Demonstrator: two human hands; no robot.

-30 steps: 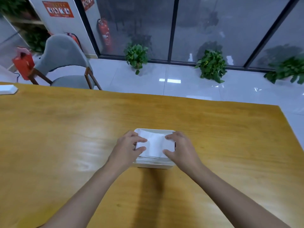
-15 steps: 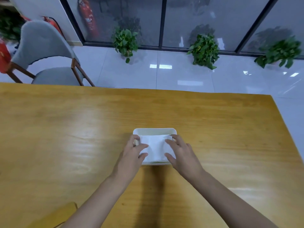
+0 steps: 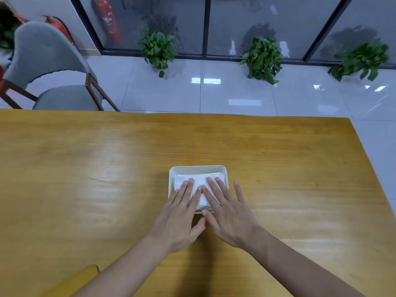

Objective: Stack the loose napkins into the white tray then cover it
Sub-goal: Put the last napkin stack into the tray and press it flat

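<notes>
head camera looks down over a wide wooden table [image 3: 85, 189] whose glossy, honey-coloured top fills the lower two thirds of the view. beyond its far edge lies a pale, shiny tiled floor [image 3: 235, 99], and behind that a wall of dark glass panels [image 3: 267, 18] in black frames. three leafy green plants stand along the glass: one left of centre [image 3: 157, 48], one right of centre [image 3: 262, 58], one at the far right [image 3: 362, 58]. a red fire extinguisher [image 3: 108, 20] stands at the upper left. a grey upholstered chair [image 3: 45, 58] with wooden legs sits at the far left, just past the table. a yellowish shape [image 3: 79, 279] pokes in at the near left edge; what it is cannot be told.

a white tray [image 3: 198, 168], rectangular with rounded corners, rests on the table near the middle, close to the person, its top uncovered. a stack of white napkins [image 3: 201, 179] lies inside it.

two bare forearms reach in from the bottom edge. the left hand [image 3: 180, 217] and right hand [image 3: 230, 213] lie palm down, side by side, over the near half of the tray. their fingers are straight and gently spread, gripping nothing, with the fingertips resting flat on the top napkin. the right little finger extends past the tray's right rim, above the table. the two thumbs sit close together at the tray's near rim.
</notes>
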